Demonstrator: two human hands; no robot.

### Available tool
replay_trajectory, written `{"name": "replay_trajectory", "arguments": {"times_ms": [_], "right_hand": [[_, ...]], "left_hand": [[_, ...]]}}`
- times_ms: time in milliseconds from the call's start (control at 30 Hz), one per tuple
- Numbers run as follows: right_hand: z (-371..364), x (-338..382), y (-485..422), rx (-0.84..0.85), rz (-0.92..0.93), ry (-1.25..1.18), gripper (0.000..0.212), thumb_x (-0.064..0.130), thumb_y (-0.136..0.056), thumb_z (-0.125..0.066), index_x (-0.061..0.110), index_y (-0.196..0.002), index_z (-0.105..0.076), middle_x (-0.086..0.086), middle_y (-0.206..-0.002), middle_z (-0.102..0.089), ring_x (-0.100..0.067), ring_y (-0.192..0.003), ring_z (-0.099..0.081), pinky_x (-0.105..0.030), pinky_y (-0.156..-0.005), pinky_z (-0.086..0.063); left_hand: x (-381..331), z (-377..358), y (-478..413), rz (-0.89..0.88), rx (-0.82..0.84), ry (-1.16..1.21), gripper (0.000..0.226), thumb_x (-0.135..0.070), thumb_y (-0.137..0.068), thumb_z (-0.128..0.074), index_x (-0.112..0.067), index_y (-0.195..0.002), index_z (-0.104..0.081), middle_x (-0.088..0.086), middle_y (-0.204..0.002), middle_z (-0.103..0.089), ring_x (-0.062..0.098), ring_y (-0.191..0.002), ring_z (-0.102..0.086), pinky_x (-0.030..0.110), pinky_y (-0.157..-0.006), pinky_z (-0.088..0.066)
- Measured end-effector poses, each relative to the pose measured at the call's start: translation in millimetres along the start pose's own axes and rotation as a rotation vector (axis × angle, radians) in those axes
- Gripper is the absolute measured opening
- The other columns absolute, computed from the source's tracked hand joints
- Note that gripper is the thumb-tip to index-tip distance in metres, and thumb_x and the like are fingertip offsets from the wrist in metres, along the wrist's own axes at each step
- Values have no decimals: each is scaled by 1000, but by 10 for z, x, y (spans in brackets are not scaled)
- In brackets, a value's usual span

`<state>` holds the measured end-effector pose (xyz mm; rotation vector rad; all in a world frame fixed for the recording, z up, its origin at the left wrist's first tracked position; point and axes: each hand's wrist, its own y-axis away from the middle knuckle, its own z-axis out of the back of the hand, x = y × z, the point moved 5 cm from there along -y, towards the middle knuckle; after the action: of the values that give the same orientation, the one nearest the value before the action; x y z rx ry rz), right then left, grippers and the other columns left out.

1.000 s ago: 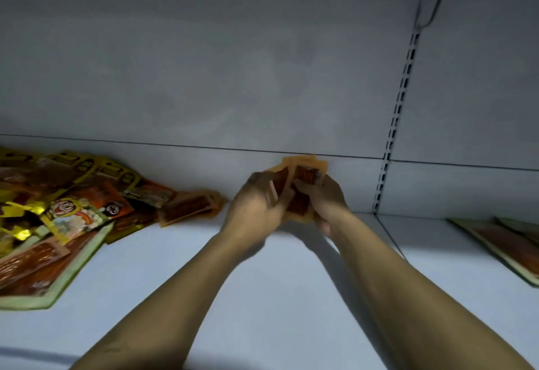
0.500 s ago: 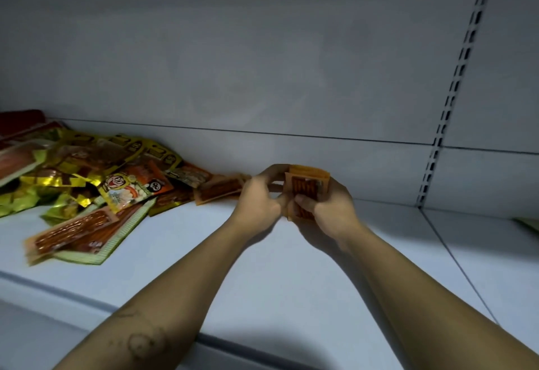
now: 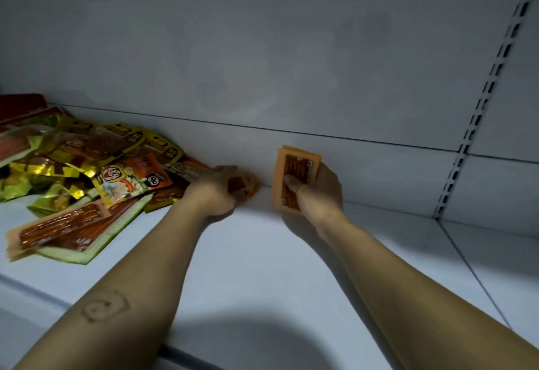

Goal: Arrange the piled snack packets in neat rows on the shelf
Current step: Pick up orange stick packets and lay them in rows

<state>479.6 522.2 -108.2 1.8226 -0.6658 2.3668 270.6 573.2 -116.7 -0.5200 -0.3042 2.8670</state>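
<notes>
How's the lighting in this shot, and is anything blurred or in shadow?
Head view: dim, cool light; a large dark shadow lies across the shelf front; the left hand and its orange packet look blurred; the packet stack in the right hand is sharper.

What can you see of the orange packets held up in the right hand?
It is a small stack of flat orange plastic snack packets, glossy film with a clear window showing reddish-brown sticks. Several thin edges show at the top. The stack stands upright, front facing the camera, close to the grey back panel above the white shelf. The right hand grips it, thumb across the front, fingers behind. Whether its lower edge touches the shelf cannot be told.
</notes>
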Motion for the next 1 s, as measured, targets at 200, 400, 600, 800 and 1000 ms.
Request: {"name": "replay_trajectory", "arguments": {"times_ms": [200, 400, 600, 800, 1000], "right_hand": [[-32, 26, -157, 61, 0, 25, 15, 21, -84, -76, 26, -85, -63, 1, -96, -70, -21, -92, -68, -41, -85, -58], [26, -72, -172, -4, 90, 94, 13, 23, -88, -72, 21, -96, -62, 7, -92, -62, -10, -86, -58, -16, -70, -41], [35, -133, -225, 8, 98, 49, 11, 22, -88, -72, 20, -95, -64, 5, -92, -64, -14, -90, -62, -23, -75, -44], [18, -175, -273, 28, 82, -11, 11, 21, -85, -75, 21, -92, -67, 4, -91, -68, -17, -91, -66, -31, -83, -53], [-48, -172, -291, 52, 87, -35, 11, 19, -85, -76, 25, -86, -66, 4, -88, -69, -19, -91, -68, -37, -85, -55]], "left_hand": [[-95, -17, -55, -82, 91, -57, 40, -38, -97, -59, -30, -136, -57, 8, -131, -52, 31, -122, -50, 31, -96, -41], [-108, -119, -53, -34, 215, -137, 67, -42, -101, -47, -24, -158, -15, 6, -164, -17, 27, -150, -16, 39, -121, -20], [-171, -75, -56, 21, 172, -311, 63, -54, -96, -50, -26, -150, -34, 13, -151, -30, 37, -141, -25, 53, -117, -18], [-165, -34, -10, 4, 220, -100, 59, -44, -90, -66, -24, -138, -39, 5, -133, -52, 25, -113, -53, 32, -87, -43], [-160, -22, -44, 6, 231, -288, 68, -59, -88, -59, -29, -145, -40, 8, -143, -38, 33, -134, -35, 42, -110, -32]]}}
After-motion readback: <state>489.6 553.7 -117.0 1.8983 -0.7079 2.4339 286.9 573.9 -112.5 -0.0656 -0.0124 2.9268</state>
